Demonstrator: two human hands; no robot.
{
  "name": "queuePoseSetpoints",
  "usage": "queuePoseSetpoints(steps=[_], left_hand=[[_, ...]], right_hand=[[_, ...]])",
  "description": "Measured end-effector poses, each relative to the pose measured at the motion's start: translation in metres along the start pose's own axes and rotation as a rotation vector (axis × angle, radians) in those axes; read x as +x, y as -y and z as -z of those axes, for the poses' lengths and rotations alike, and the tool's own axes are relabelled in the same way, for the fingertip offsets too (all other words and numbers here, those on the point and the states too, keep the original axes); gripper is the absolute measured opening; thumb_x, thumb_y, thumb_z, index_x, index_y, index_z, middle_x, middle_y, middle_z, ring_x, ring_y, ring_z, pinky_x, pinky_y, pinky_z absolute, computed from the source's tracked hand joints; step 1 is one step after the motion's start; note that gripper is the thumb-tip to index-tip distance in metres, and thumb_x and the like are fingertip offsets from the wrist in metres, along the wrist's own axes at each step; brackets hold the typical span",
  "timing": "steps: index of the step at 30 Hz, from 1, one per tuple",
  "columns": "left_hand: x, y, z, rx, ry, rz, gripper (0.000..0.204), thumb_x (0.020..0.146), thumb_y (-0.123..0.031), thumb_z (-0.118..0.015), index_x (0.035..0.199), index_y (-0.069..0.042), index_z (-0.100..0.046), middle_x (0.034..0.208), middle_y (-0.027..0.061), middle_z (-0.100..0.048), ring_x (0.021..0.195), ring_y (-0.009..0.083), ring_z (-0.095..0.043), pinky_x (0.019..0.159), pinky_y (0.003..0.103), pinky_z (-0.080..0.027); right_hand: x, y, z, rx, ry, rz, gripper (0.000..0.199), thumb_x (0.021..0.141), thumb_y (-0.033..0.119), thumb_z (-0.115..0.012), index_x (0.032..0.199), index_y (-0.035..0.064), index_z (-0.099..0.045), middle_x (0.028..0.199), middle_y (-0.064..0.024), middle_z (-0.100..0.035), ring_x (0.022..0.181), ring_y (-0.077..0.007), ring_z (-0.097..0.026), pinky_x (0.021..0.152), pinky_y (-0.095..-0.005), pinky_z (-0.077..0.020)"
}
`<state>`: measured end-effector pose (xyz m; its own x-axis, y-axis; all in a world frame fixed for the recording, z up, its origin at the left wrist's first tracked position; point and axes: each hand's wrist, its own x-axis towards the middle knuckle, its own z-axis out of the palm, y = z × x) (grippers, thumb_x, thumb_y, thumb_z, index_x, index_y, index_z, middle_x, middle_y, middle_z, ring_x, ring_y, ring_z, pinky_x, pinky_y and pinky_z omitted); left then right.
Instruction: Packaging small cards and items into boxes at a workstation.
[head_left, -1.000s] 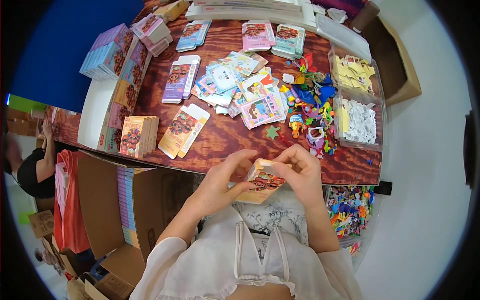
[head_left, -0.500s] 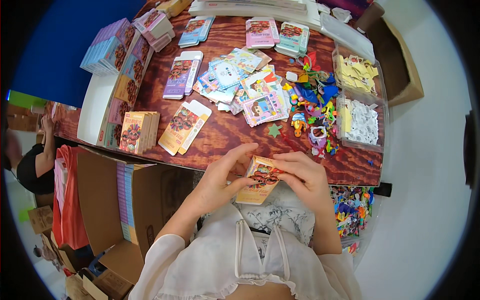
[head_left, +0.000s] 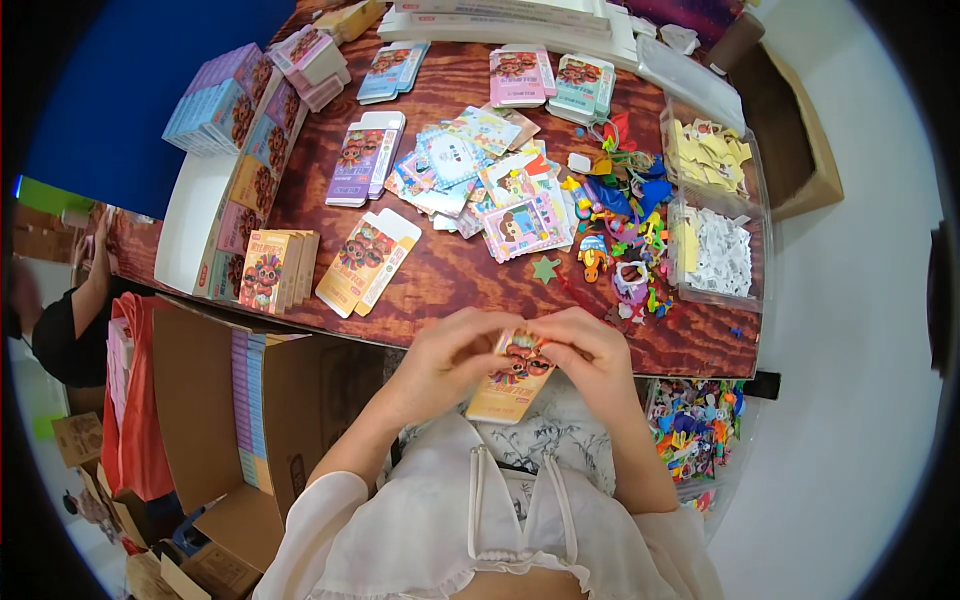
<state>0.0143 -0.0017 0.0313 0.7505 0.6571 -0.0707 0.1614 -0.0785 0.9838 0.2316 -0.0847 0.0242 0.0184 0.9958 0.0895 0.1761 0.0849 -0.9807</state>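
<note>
A small orange cardboard box with cartoon figures on its front is held over my lap, just off the table's near edge. My left hand grips its left side, thumb on the front. My right hand closes on the upper right corner, its fingers meeting the left ones at the top end and covering it. Beyond my hands lie a loose pile of printed cards and a heap of small colourful plastic toys. A flat orange box rests left of them.
Standing orange boxes and a white display tray line the left side. Clear containers hold yellow slips and white slips. An open carton stands below left; a bin of trinkets sits below right. A person works far left.
My hands have drawn together at the box's top end, the right one shifting left and covering more of it. The box sits slightly lower.
</note>
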Motion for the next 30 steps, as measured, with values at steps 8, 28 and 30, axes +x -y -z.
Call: queuePoseSetpoints(steps=[8,28,30], left_hand=[[0.015,0.015,-0.002,-0.266,-0.165,-0.139,0.094,0.077,-0.004,-0.082,0.152,0.0,-0.027,0.154,0.0118,-0.036,0.141,0.0207,-0.036,0.115,0.037,-0.033],[-0.005,0.005,0.027,0.196,-0.316,0.076,0.077,0.065,-0.015,-0.089,0.132,-0.005,-0.052,0.12,0.0111,-0.057,0.11,0.0251,-0.057,0.092,0.036,-0.05],[-0.006,0.005,0.032,0.224,-0.245,0.052,0.083,0.064,-0.007,-0.09,0.136,-0.005,-0.049,0.125,0.0079,-0.049,0.116,0.0204,-0.057,0.096,0.037,-0.051]], right_hand=[[0.038,-0.013,-0.035,0.886,-0.163,-0.353,0.036,0.097,0.005,-0.058,0.131,0.001,-0.047,0.113,-0.0094,-0.063,0.098,-0.0173,-0.067,0.083,-0.0309,-0.0587],[0.119,-0.01,0.007,-1.058,0.132,0.382,0.054,0.067,-0.001,-0.074,0.118,0.0031,-0.057,0.102,-0.0151,-0.05,0.1,-0.0341,-0.054,0.08,-0.0437,-0.0471],[0.115,-0.009,0.01,-1.054,0.151,0.366,0.05,0.068,0.0,-0.074,0.115,0.0036,-0.057,0.101,-0.0142,-0.05,0.097,-0.0333,-0.055,0.077,-0.0435,-0.0474]])
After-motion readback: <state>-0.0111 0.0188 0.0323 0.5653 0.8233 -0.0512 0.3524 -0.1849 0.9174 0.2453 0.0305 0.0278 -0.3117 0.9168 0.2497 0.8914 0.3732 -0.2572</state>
